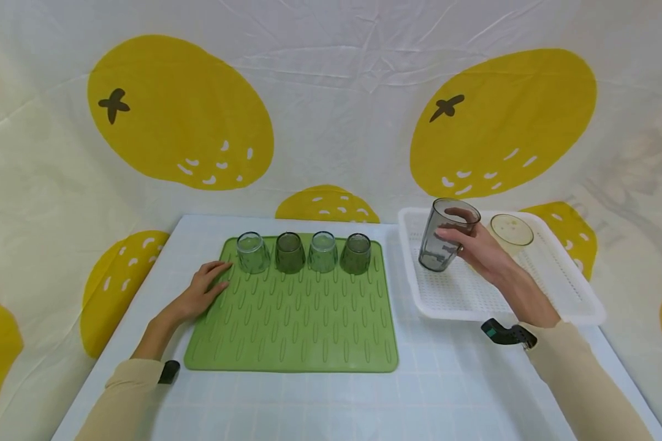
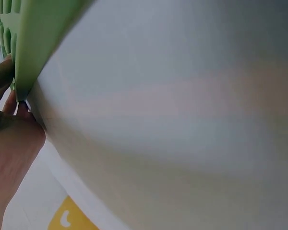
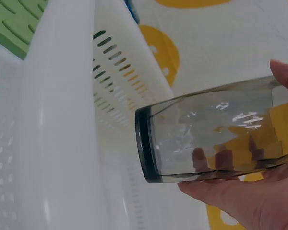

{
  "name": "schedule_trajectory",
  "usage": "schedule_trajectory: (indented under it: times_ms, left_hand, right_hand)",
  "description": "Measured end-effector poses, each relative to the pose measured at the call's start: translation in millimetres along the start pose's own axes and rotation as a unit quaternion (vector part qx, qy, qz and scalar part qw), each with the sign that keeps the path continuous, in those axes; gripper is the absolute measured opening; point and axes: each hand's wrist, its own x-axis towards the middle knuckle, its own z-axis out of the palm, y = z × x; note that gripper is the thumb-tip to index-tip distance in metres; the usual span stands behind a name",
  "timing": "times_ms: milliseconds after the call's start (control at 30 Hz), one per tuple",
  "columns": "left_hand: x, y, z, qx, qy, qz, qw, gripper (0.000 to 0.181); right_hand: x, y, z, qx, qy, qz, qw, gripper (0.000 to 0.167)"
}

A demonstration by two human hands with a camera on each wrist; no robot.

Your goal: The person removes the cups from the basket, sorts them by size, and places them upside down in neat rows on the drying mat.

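Right hand [image 1: 485, 252] grips a tilted grey glass [image 1: 434, 252] near the left wall of the white basket [image 1: 447, 313]; left hand [image 1: 201, 292], fingers extended, touches the green mat [image 1: 292, 331] at its left edge; pale surface [image 1: 331, 407] nearer, lemon-print cloth [image 1: 331, 135] behind

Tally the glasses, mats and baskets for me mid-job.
Glasses: 6 (4 on the mat, 1 in the right hand, 1 in the basket)
Mat: 1
Basket: 1
Total: 8
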Motion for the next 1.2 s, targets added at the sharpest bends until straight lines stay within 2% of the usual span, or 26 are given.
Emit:
schedule_trajectory:
  times_ms: [333,467,633,800,967,1200]
  left_hand:
    - [0.2,-0.4,1.0,0.028,0.013,0.010,0.9995,0.044]
    - [0.6,4.8,0.9,0.032,0.019,0.000,0.9993,0.044]
    - [0.9,17.5,-1.7,0.038,0.027,-0.022,0.9987,0.045]
    - [2.2,32.5,-3.4,0.035,0.039,-0.024,0.9984,0.044]
    - [2.8,48.1,-1.9,0.011,0.050,-0.024,0.9984,0.044]
    - [5.1,68.3,3.6,-0.019,0.082,-0.029,0.9960,0.040]
  right_hand:
    - [-11.2,-1,14,0.009,0.017,-0.034,0.9992,0.049]
    - [-16.7,-3,18,0.016,0.017,-0.050,0.9985,0.048]
    - [-21.7,-6,23,0.036,0.015,-0.071,0.9967,0.048]
    - [-25.1,-8,29,0.054,0.015,-0.098,0.9937,0.049]
    - [-27.4,-10,37,0.066,0.011,-0.122,0.9903,0.050]
    - [-27.1,-7,51,0.084,0.004,-0.140,0.9866,0.050]
